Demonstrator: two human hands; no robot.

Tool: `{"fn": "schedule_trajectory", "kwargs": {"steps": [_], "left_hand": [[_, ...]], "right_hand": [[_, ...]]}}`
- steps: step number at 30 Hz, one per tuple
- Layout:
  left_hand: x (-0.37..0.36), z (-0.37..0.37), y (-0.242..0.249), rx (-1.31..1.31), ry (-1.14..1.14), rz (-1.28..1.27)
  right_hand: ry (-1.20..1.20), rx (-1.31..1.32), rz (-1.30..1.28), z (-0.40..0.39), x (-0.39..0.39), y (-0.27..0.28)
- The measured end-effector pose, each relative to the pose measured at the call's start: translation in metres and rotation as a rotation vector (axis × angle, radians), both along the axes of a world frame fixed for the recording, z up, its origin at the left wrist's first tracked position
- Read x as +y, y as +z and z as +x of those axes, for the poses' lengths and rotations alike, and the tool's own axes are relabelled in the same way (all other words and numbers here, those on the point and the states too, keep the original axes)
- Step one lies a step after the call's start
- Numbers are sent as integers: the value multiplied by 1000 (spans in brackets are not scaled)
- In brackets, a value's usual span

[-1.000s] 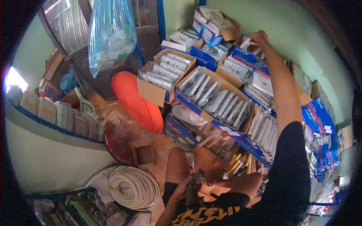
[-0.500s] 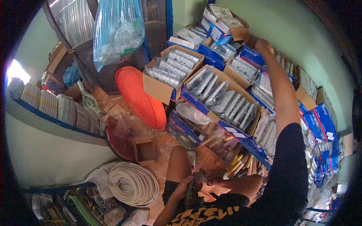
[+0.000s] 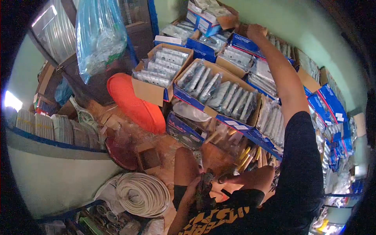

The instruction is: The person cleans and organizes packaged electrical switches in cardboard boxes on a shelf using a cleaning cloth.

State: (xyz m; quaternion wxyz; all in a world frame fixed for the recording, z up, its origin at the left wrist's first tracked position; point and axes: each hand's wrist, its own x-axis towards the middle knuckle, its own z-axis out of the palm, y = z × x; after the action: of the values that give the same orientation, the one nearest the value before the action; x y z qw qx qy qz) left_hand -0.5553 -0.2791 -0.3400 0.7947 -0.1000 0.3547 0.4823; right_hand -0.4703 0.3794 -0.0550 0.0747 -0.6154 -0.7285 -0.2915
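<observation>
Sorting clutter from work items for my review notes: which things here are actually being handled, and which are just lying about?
Being handled:
right hand reaching into the blue-edged box
left hand on a dark bundle

Lying about:
orange cushion
white hose coil
hanging plastic bag

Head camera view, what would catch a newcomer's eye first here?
Probably the right hand stretched up to a blue carton at the top of the stack of boxes along the green wall. Next, the bright orange cushion left of the stack and the coiled white hose on the floor.
</observation>
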Motion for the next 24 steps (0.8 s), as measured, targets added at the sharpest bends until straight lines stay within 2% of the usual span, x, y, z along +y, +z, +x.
{"fn": "schedule_trajectory", "kwargs": {"steps": [2, 3, 5, 7, 9, 10, 11, 12, 13, 15, 16, 17, 18, 19, 21, 22, 24], "left_hand": [[7, 1, 14, 83, -12, -36], [3, 3, 6, 80, -25, -40], [-1, 5, -13, 1, 11, 116], [-3, 6, -9, 29, 9, 126], [-5, 8, -5, 50, -10, 125], [-5, 8, -5, 146, 20, 121], [-7, 9, -6, 243, 46, 116], [-12, 7, -8, 233, 8, 110], [-14, 4, -11, 168, 10, 70], [-15, 6, -4, 103, -27, 32], [-15, 9, 11, -2, 81, 119], [-13, 12, 19, -106, 193, 205], [-13, 16, 18, -100, 171, 210], [-18, 18, 15, -1, 233, 143], [-23, 23, 17, 113, 293, 76], [-23, 27, 21, 94, 253, 105], [-36, 41, 16, 84, 207, 123]], "right_hand": [[56, -75, -213, 6, 2, 8], [43, -77, -218, 13, -2, 6], [175, -61, -71, 25, -18, 8], [200, -53, -7, 38, -41, 24], [276, -23, 66, 52, -91, 42], [313, -5, 80, 60, -129, 49], [385, 14, 80, 75, -165, 49], [452, 35, 78, 92, -208, 43], [585, 244, 162, 104, -265, 32], [659, 347, 72, 132, -381, -12], [763, 650, -94, 144, -433, -52], [643, 583, -242, 149, -489, -77], [607, 584, -418, 151, -537, -86], [508, 698, -712, 162, -576, -124], [492, 692, -1030, 187, -638, -193], [492, 707, -1029, 202, -655, -201], [659, 1108, -889, 236, -684, -207]]}}
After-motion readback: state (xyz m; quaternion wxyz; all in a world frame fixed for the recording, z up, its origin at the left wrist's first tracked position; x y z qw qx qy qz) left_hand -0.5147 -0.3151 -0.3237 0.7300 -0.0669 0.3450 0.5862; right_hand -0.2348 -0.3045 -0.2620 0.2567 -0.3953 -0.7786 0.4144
